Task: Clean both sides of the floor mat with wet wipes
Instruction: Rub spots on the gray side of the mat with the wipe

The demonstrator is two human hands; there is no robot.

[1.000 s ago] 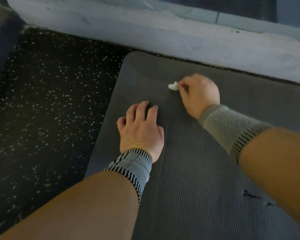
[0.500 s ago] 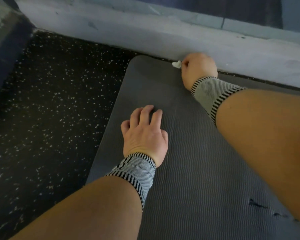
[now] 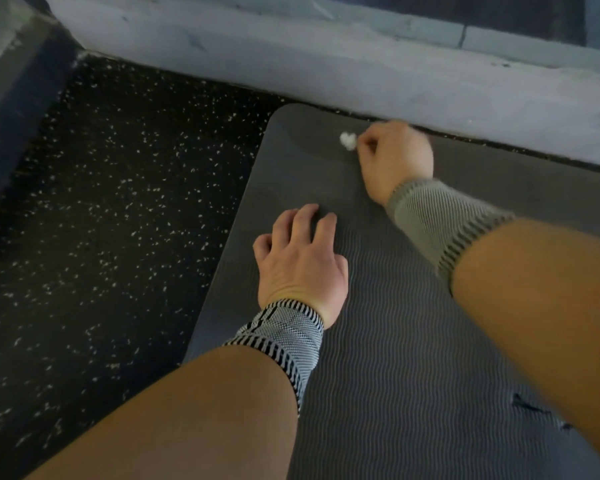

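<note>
Your right hand [image 3: 394, 161] has pulled back from the far wall, its fingers curled round the wet wipe [image 3: 347, 141], rubbing the floor mat [image 3: 395, 341] beneath them; your left hand [image 3: 300, 259], fingers spread, presses the mat. This side remains unfinished.

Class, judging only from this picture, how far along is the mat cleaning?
Done: cannot tell. In hand: the right hand rubs a balled white wipe near the mat's far corner; the left hand presses the mat flat. Left: apparently the nearer ribbed surface and the underside.
</note>
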